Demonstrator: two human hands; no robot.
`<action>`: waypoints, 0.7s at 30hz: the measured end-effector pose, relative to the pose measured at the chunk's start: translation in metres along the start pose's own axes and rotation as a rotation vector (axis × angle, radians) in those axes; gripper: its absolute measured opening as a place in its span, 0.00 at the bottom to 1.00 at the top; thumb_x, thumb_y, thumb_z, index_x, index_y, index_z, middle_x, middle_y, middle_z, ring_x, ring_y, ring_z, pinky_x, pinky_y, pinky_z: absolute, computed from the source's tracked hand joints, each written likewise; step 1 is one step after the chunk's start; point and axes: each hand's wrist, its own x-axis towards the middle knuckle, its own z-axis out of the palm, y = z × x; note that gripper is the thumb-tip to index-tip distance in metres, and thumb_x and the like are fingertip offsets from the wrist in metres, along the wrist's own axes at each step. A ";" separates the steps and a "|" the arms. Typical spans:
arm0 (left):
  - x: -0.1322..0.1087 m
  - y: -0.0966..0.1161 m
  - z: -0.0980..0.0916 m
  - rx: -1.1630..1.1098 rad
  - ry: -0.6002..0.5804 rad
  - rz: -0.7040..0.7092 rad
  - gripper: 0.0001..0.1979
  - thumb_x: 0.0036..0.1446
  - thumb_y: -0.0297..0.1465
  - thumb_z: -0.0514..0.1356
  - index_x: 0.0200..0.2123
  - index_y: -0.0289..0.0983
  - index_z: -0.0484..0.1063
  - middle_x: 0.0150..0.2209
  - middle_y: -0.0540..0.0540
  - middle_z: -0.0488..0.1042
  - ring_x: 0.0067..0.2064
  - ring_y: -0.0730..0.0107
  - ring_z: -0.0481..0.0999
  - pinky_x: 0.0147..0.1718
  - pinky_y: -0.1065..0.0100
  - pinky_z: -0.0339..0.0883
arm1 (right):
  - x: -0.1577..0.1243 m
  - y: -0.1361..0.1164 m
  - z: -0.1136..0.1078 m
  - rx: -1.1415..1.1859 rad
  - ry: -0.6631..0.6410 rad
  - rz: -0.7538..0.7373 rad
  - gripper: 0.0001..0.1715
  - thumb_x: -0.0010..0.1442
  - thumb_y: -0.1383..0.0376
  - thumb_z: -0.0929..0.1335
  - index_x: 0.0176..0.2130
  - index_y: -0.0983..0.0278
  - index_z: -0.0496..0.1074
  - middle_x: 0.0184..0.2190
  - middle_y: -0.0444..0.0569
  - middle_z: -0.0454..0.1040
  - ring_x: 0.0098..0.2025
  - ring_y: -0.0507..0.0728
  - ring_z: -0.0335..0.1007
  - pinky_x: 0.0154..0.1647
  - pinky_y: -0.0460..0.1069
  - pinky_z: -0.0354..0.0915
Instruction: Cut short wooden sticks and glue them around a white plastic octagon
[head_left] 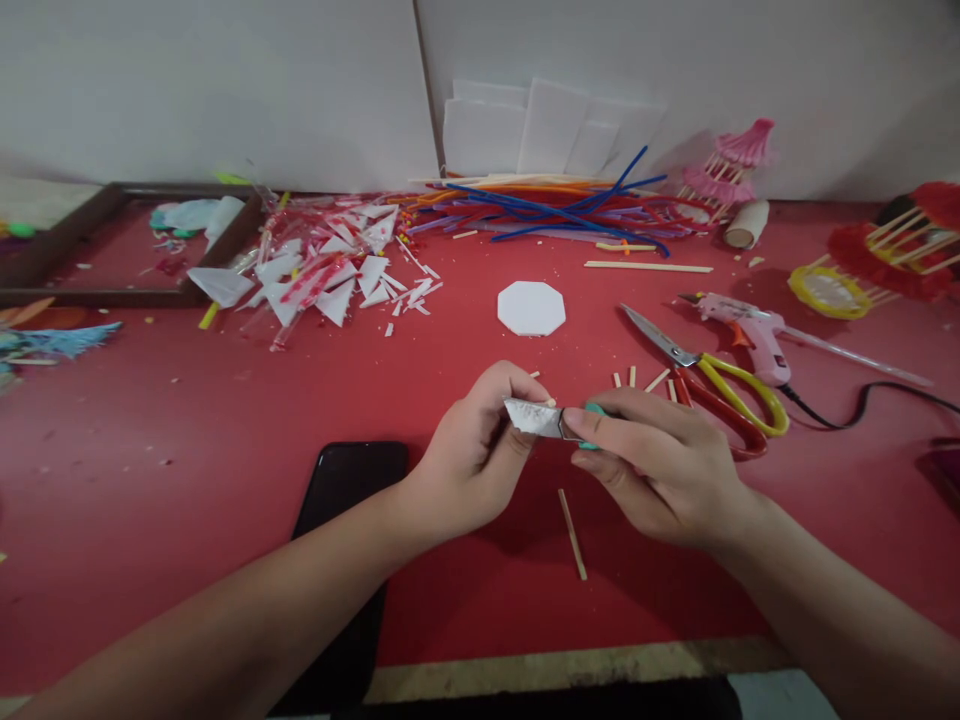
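My right hand (667, 460) is closed round the teal handle of a box cutter (534, 416), its wide blade pointing left. My left hand (476, 450) is pinched shut just behind the blade. The pale tip of a wooden stick (551, 402) pokes out past its fingers at the blade; the rest of the stick is hidden. Below the hands, a loose wooden stick (572, 535) lies on the red table (465, 610). Short cut stick pieces (632, 376) lie beyond my right hand. A white octagonal board (531, 308) lies flat ahead of both hands.
Scissors (679, 350) and a pink glue gun (754, 330) with a black cord lie to the right. Pipe cleaners (540, 210) and white scraps (334, 300) spread along the back. A phone (352, 560) sits under my left forearm. Small stick models (870, 250) stand at right.
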 end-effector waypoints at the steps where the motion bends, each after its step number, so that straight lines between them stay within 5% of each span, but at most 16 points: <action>1: 0.000 0.000 0.000 -0.003 -0.004 -0.001 0.02 0.70 0.29 0.52 0.42 0.40 0.63 0.34 0.50 0.66 0.32 0.75 0.65 0.31 0.72 0.61 | 0.000 0.000 0.000 -0.002 -0.001 0.002 0.12 0.67 0.67 0.66 0.50 0.64 0.70 0.33 0.49 0.75 0.31 0.52 0.70 0.30 0.46 0.66; 21: 0.001 0.000 0.000 -0.072 -0.038 0.018 0.06 0.67 0.24 0.52 0.41 0.40 0.66 0.32 0.52 0.68 0.31 0.75 0.68 0.33 0.72 0.62 | 0.001 0.000 -0.004 0.055 0.001 -0.024 0.12 0.66 0.68 0.67 0.50 0.65 0.71 0.33 0.49 0.75 0.31 0.51 0.69 0.29 0.45 0.66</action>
